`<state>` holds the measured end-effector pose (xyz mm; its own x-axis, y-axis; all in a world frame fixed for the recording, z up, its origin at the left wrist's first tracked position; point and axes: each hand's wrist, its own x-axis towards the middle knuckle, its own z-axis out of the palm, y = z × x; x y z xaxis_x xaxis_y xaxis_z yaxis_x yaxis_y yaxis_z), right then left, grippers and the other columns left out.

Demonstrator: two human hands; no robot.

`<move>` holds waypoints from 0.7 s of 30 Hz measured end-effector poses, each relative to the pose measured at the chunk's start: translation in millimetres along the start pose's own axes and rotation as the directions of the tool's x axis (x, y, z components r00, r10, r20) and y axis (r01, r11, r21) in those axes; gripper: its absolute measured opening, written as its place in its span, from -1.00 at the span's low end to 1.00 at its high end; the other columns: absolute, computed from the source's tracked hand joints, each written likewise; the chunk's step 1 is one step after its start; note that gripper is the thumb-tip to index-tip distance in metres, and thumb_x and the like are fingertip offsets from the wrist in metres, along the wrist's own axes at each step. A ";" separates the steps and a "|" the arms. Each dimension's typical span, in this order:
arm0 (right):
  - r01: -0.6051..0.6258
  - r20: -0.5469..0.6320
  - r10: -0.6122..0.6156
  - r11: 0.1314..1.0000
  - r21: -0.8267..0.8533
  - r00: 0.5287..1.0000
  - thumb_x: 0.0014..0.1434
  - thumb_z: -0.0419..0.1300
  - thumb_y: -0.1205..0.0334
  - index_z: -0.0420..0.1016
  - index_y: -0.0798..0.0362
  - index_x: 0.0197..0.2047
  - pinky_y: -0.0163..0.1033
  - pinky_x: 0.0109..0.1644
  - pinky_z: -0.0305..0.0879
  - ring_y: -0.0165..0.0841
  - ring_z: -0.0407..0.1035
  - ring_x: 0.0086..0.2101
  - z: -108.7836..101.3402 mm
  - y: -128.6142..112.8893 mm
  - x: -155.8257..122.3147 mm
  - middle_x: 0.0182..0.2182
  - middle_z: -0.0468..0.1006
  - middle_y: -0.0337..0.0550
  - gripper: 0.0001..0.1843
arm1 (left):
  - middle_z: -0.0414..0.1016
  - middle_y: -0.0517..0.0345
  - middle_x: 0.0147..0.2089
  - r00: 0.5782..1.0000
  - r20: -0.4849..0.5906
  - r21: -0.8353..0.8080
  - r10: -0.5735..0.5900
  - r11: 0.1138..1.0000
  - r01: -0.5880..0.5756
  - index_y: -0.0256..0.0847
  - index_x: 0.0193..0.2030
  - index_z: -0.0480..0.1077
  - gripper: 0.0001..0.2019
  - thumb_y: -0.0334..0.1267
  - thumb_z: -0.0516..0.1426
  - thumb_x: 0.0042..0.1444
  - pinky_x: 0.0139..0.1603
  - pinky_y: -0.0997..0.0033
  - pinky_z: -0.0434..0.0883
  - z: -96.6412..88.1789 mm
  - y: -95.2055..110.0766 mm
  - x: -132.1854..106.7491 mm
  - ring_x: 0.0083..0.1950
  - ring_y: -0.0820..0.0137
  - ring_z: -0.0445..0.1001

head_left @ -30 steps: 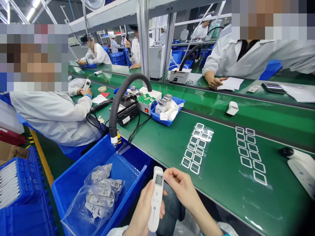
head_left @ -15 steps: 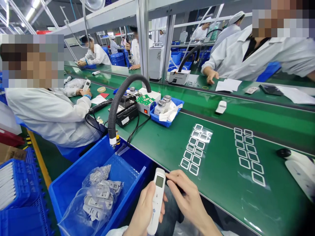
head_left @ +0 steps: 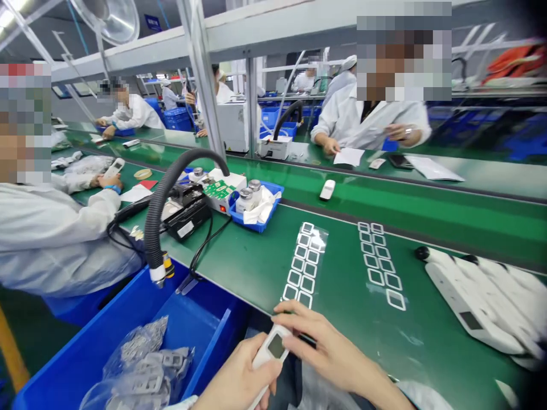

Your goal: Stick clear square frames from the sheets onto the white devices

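My left hand is wrapped round the handle of a white handheld thermometer, its small grey screen facing up. My right hand rests its fingertips on the device's head beside the screen, and a thin dark object shows under its fingers; what it is I cannot make out. Both hands hover at the near edge of the green table. Just beyond them lie two clear sheets of white-rimmed window stickers, one sheet close to my fingers and the other sheet further right.
A blue bin at lower left holds bags of white plastic parts. A black fume hose, a soldering station and a blue tray of bottles stand behind. Several finished thermometers lie at right. Co-workers in white coats sit left and opposite.
The view has swung right and down. The thermometer has tilted lower in my left hand, and my right hand has moved over its head. The lone white unit on the belt has travelled left.
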<state>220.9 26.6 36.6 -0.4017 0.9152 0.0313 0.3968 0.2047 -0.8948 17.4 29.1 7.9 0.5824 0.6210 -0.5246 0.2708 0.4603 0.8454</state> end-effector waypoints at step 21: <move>-0.820 -0.858 0.459 0.567 0.083 0.230 0.07 0.22 0.18 0.56 0.27 -0.39 -0.21 -0.37 0.24 -0.23 0.41 -0.49 -330.6 164.4 25.9 -0.57 0.51 0.02 -0.73 | 0.52 -0.17 -0.17 0.947 -0.084 0.041 0.310 0.951 -0.308 -0.36 0.08 0.40 -0.68 -0.22 0.05 0.28 -0.48 0.48 0.45 -22.4 163.4 246.9 -0.16 0.25 0.50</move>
<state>548.6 198.7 37.6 0.7981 0.6022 -0.0209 0.4854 -0.6631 -0.5698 188.3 271.9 14.3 0.5709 0.7843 -0.2428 0.1098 0.2201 0.9693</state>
